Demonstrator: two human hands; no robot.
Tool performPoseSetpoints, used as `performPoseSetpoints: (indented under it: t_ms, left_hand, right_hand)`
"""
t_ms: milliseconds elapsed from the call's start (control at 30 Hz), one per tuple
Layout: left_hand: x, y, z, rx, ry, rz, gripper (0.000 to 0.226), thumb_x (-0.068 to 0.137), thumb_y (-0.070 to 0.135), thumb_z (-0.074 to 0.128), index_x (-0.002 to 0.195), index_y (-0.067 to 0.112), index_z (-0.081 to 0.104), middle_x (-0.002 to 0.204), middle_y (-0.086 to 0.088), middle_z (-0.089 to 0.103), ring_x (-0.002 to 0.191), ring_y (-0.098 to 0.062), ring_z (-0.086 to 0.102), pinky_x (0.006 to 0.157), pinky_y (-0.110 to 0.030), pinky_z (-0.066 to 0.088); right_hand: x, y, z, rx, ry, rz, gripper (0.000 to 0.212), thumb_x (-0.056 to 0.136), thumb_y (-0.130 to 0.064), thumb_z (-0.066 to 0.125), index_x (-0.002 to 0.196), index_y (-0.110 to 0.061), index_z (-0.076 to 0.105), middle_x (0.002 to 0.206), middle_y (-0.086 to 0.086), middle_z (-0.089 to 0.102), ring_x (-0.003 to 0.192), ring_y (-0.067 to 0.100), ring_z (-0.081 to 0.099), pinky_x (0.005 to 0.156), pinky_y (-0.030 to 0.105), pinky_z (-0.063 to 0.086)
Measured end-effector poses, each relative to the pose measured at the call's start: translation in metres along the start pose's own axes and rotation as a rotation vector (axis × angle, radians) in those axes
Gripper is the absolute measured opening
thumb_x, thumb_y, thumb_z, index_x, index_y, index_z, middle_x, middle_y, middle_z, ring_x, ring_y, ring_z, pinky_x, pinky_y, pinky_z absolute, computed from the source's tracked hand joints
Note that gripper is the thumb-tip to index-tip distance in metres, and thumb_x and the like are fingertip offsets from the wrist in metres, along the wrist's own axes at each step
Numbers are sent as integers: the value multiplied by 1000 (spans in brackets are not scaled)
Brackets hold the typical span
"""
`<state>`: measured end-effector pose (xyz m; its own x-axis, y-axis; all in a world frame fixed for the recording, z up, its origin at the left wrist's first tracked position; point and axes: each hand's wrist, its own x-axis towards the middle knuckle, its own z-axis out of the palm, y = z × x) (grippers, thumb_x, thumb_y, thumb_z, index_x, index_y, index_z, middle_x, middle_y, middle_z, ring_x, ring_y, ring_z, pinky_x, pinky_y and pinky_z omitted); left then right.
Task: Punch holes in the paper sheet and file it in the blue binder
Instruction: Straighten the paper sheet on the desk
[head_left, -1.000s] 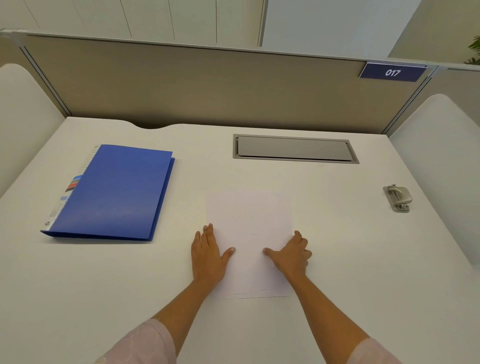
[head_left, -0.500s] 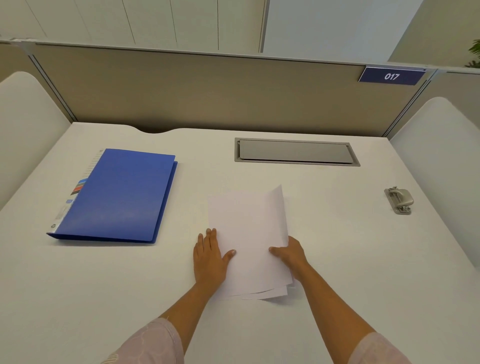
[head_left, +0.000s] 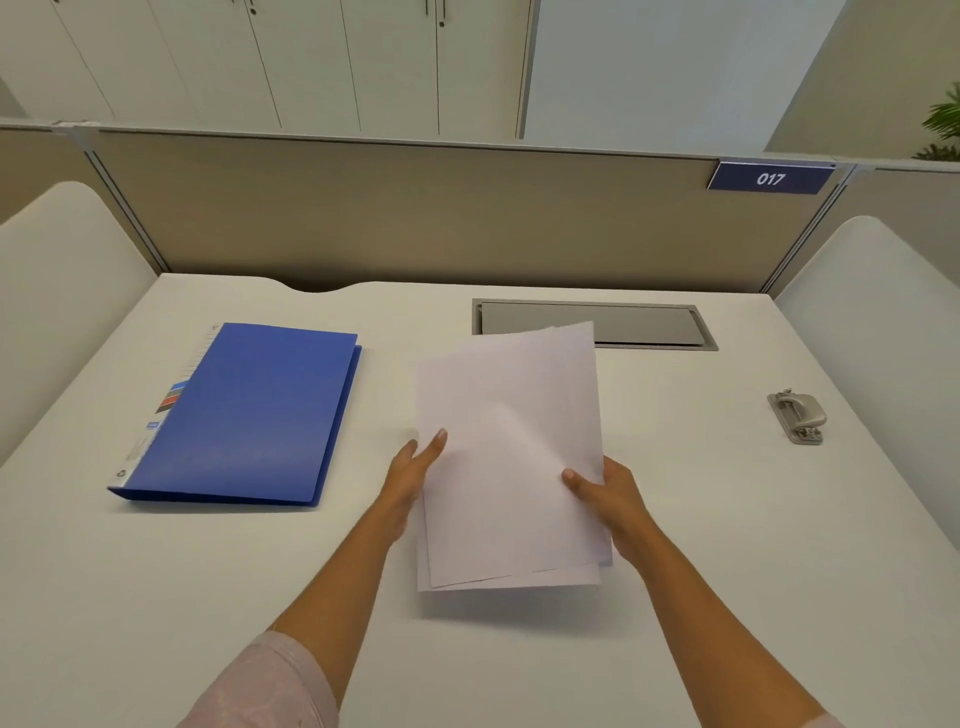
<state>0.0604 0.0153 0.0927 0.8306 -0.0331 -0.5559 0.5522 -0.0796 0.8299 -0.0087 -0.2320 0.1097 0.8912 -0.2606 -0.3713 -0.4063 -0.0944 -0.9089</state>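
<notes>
A few white paper sheets (head_left: 506, 447) are lifted off the white desk, slightly fanned apart, in the middle of the view. My right hand (head_left: 605, 493) grips their right edge, thumb on top. My left hand (head_left: 413, 470) is at their left edge with fingers mostly behind the sheets. The blue binder (head_left: 244, 415) lies closed and flat on the desk to the left. A small grey metal hole punch (head_left: 797, 415) sits at the far right of the desk, apart from both hands.
The white desk (head_left: 156, 597) has a grey cable hatch (head_left: 644, 325) set into it behind the sheets. A beige partition (head_left: 415, 218) closes the back; white rounded side panels (head_left: 883, 322) flank the desk.
The sheets lay flat under both palms; my right hand took the right edge and raised it, and now both hands hold the sheets up off the desk.
</notes>
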Motion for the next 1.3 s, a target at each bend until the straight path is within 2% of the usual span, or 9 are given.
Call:
performPoseSetpoints:
  t_ms: [100,200,433,600,700,833,1000,1200,1300]
  left_hand:
    - [-6,18,-6,-254,-143,-87,104,55,77,71,139,21,45,133,-7,59,118,-29,58,105,-51,41]
    - [-19,31,4,-306,-241,27,73,69,61,74,126,18,58,114,-7,71,105,-28,68,96,-49,50]
    - [-40,64,16,-178,-66,280,50,73,38,79,114,16,61,103,-2,71,90,-20,69,72,-33,58]
    - [-49,75,18,-76,-43,443,29,77,28,77,102,24,61,94,5,68,87,-15,64,70,-26,54]
    - [-55,77,26,-51,-48,501,17,80,25,75,89,30,61,88,7,67,80,-15,64,69,-26,55]
    - [-63,78,33,-89,-41,569,16,83,20,73,86,32,62,84,10,67,75,-11,64,65,-21,55]
    - [-64,79,29,-119,-20,616,24,82,16,72,95,32,60,90,8,67,80,-14,65,73,-28,57]
    - [-69,68,32,-153,-42,594,22,78,10,76,85,29,69,73,19,73,70,-1,69,60,-17,55]
    - [-71,73,33,-148,-31,613,21,80,14,74,88,31,66,79,14,72,71,-7,69,61,-19,56]
  right_hand:
    - [-9,-18,-3,35,-125,-22,34,84,-26,70,116,-14,64,110,3,72,95,22,70,86,41,56]
    - [-17,-34,-2,57,-244,-22,35,83,-32,71,113,-15,66,107,2,73,96,22,70,86,40,56]
    - [-21,-52,-13,96,-151,-85,31,82,-31,72,107,-13,68,103,5,74,89,21,72,75,34,58]
    - [-21,-61,-16,61,-80,-197,16,82,-22,71,98,-19,69,98,1,73,94,23,68,77,26,56]
    - [-24,-65,-9,74,-66,-298,25,82,-22,72,102,-33,62,101,-4,70,96,17,66,81,31,56]
    - [-29,-72,-2,95,-19,-359,23,83,-24,72,95,-41,61,98,-9,70,95,13,66,83,35,56]
    - [-30,-77,-2,94,13,-397,27,82,-22,73,98,-38,59,101,-6,69,94,12,65,81,31,56]
    - [-34,-72,-1,88,13,-394,26,82,-16,72,96,-38,65,96,-12,72,91,8,68,75,24,56]
    - [-37,-79,0,95,36,-392,20,84,-20,70,91,-38,65,91,-13,71,85,6,68,74,27,56]
